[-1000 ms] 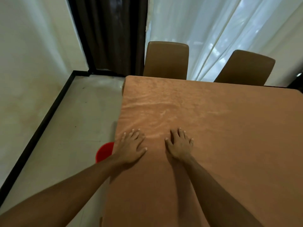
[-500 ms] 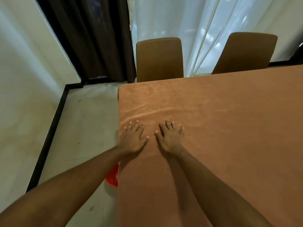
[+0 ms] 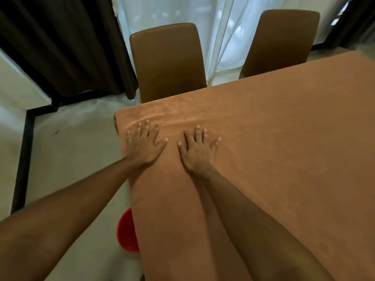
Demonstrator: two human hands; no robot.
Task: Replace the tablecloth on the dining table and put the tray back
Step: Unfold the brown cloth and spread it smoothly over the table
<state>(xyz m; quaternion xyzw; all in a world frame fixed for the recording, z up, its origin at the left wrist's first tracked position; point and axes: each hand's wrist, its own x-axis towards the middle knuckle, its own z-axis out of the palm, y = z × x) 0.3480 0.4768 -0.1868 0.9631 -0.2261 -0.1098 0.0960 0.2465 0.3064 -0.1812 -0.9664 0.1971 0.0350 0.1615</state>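
- head view looks down on the tan tablecloth (image 3: 274, 159), spread over the whole top and hanging over the left edge and the far left corner.
- left hand (image 3: 144, 146) lies flat on the cloth right by that left edge, fingers straight and fanned out, gripping nothing.
- right hand (image 3: 197, 151) is just beside it, same deal: palm down, fingers spread, nothing pinched.
- my guess is the flat palms are there to press out the small ripples showing just past the fingertips near the corner. flat hands spread the push without bunching the fabric.
- two brown chairs (image 3: 168, 63) stand at the far side, in front of a sheer curtain (image 3: 223, 27).
- a red round thing (image 3: 126, 234) sits on the floor, partly under the overhang. can't tell what it is.
- no tray anywhere in shot, so i'd say the cloth part is nearly done and the tray part isn't started.
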